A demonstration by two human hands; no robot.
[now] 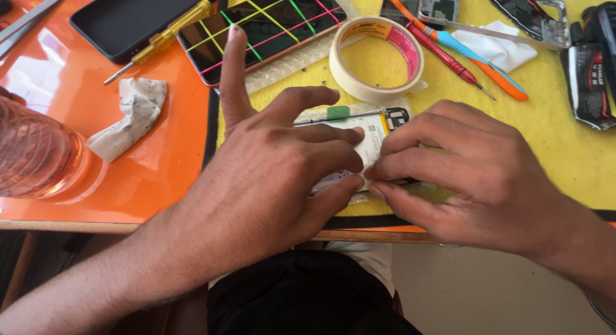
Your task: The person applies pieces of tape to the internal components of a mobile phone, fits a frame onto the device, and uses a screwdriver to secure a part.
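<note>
Fingertips of the left hand (269, 175) and right hand (475, 175) press down on the opened phone (369, 136) from both sides. It lies beneath them near the yellow mat's (564, 155) front edge, neither hand clenched.

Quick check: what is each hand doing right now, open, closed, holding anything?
Left hand: fingers spread, pressing on the opened phone, index finger raised; not gripping.
Right hand: fingertips pinched at the phone's white battery; what they pinch cannot be told.
</note>
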